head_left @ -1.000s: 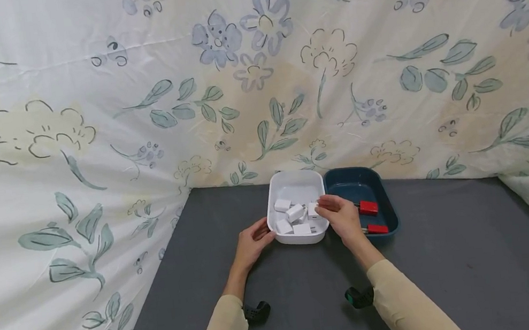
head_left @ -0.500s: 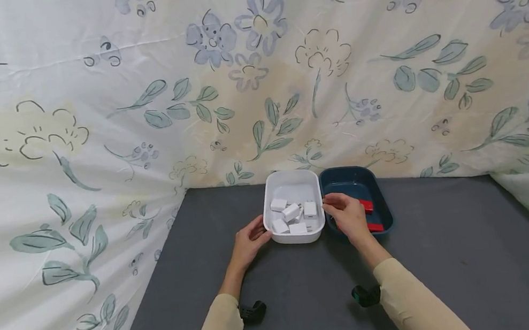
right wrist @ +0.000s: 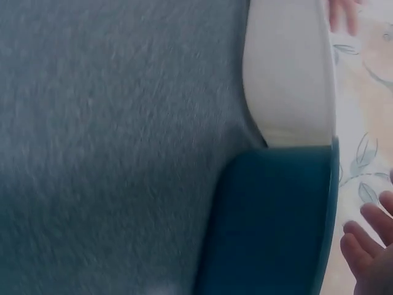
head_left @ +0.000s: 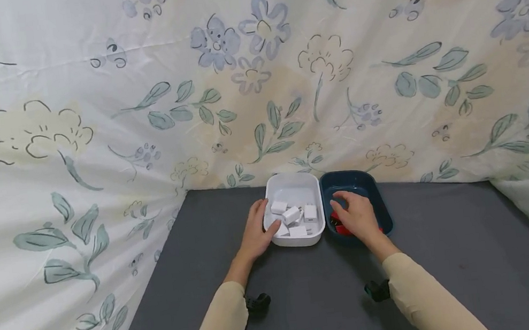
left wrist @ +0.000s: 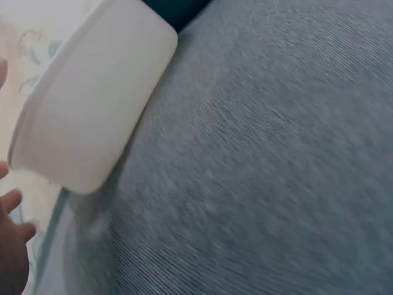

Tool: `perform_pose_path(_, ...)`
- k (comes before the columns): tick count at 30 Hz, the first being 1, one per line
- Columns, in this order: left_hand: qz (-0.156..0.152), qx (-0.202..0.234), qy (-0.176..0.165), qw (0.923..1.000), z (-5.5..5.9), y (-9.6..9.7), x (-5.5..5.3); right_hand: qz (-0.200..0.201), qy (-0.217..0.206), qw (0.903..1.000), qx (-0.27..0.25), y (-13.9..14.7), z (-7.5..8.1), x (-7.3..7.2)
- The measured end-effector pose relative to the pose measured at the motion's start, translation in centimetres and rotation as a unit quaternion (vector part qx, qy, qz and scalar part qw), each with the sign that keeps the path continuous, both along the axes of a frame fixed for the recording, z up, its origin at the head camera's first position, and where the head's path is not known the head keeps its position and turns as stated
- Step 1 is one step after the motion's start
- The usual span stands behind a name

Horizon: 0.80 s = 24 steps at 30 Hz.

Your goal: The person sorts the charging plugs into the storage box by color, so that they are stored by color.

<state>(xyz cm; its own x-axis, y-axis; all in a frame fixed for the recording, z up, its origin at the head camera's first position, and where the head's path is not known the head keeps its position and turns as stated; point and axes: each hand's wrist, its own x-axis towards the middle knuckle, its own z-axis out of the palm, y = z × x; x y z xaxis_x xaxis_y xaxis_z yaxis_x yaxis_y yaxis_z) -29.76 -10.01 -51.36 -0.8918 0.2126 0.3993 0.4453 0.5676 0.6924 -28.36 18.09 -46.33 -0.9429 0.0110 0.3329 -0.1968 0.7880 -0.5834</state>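
Observation:
A white plastic bin (head_left: 297, 241) holds several white charger plugs (head_left: 291, 216), lying in a loose heap. My left hand (head_left: 255, 235) is at its left side, thumb over the near-left rim; in the left wrist view the fingers (left wrist: 11, 200) are spread beside the bin wall. To the right, a dark blue bin (head_left: 343, 179) contains red pieces (head_left: 343, 230), partly covered by my right hand (head_left: 359, 215). That hand hovers over the blue bin with loosely bent fingers and nothing visible in them; the right wrist view shows its fingers (right wrist: 362, 236) apart above the rim.
The two bins stand side by side at the back of a dark grey table (head_left: 308, 300). Just behind them hangs a flowered cloth (head_left: 261, 133), which also closes off the left side. A black wrist device (head_left: 378, 290) is under each forearm.
My right hand has left a charger in the white bin and moved right, over the blue bin. My left hand's fingers have shifted up along the white bin, its thumb now over the rim.

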Motion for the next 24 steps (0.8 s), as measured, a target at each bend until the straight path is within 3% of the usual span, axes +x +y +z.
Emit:
perform_pose_path(4,0.048,-0.125,0.047,0.9898,0.9,1.3,-0.5,0.012,-0.012,0.9972,0.073,0.4,0.4,-0.3)
perform_pose_path(8,0.081,-0.209,0.043,0.9736,1.6,2.8,-1.3,0.007,-0.015,0.9933,0.115,1.2,0.6,-0.6)
perform_pose_path(15,0.098,-0.288,0.006,0.9527,2.5,3.9,-2.3,0.010,-0.045,0.9812,0.187,1.7,0.2,-1.2)
perform_pose_path(24,0.091,-0.360,0.020,0.9282,5.7,5.2,-2.6,0.008,-0.047,0.9670,0.250,1.2,0.9,-1.9)
